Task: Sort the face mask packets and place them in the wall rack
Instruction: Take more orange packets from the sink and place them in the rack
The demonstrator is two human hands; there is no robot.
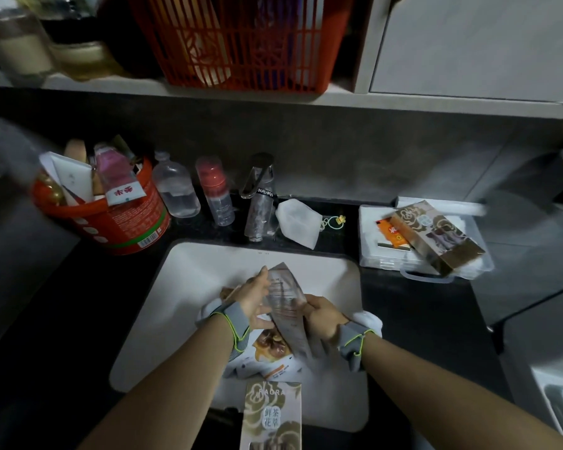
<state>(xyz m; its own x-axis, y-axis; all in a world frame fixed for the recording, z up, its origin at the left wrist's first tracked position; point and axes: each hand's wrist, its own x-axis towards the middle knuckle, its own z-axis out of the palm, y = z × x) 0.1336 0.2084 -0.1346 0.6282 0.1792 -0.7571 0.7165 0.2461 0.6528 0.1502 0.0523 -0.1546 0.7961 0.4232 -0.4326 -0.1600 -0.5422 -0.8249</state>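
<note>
Silvery face mask packet [285, 300] held tilted above a white sink [189, 274] set in a dark surface [413, 323]. The left hand [254, 300] rests against the packet's left side, its fingers [257, 280] fairly straight and close together. The right hand [322, 316] grips the packet's right edge with curled fingers. Both wrists wear grey bands edged in yellow-green.

Under the hands, more packets lie piled in the sink, one printed in orange and brown [270, 349]. A gold-flowered carton [270, 417] lies at the sink's near edge.

Behind the sink stand a red bucket [121, 225] stuffed with oddments, a clear bottle [176, 190], a red-capped bottle [215, 193] and a dark-topped bottle [260, 199], with a white pouch [298, 222] beside them. To the right, a clear plastic box [387, 264] carries another flowered carton [436, 235] and an orange sachet [392, 235]. A red basket [241, 40] sits on a shelf [338, 95] above.
</note>
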